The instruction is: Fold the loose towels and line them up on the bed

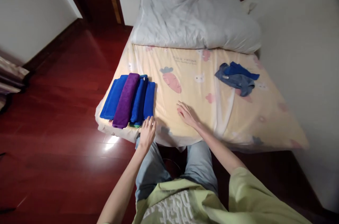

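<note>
My left hand (147,131) is at the near end of a folded blue towel (149,96), its fingertips at the towel's edge and its fingers stretched forward. This towel is the rightmost of several folded towels on the left side of the bed. A folded purple towel (126,100) lies across the top of the blue ones, with another blue towel (112,97) to its left. My right hand (186,114) holds nothing and is over the patterned sheet, its fingers loosely extended toward the left.
The bed has a cream sheet (194,93) with carrot and rabbit prints. At the right lies a crumpled heap of grey-blue and blue cloths (237,78). A bundled white quilt (190,19) spans the head end. Dark red floor (63,111) runs along the left; a wall (299,40) stands at the right.
</note>
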The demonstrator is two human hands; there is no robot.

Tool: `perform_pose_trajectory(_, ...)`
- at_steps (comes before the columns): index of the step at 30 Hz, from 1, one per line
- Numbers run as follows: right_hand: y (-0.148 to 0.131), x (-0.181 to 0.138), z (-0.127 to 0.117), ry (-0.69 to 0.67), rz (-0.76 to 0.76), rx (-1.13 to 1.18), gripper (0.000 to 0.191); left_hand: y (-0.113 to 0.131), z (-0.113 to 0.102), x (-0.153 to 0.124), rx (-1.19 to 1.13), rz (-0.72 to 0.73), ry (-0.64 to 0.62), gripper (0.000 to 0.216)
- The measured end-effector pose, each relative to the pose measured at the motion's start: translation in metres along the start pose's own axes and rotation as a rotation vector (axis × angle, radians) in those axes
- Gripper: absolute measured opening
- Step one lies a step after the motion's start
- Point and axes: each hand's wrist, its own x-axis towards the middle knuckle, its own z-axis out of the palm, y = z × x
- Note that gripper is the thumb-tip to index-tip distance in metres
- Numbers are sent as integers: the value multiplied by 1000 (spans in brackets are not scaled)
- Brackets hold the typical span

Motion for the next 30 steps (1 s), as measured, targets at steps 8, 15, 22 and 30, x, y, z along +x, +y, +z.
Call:
perform_pose_trajectory(8, 139, -140, -47, 396, 540, -186, 50, 101, -9, 52, 1, 343, 4, 38)
perform_pose_trajectory(15, 153, -158, -37, 420, 643, -188, 48, 230, 29, 129, -89, 468, -142, 32)
perform_pose_trajectory(22, 160, -158, -45, 550, 631, 28, 43, 314, 120, 176, -180, 205, -113, 30)
perform_pose_trajectory(30, 160, -160, -53, 542, 711, 264, 47, 313, 148, 179, -185, 213, 10, 32)
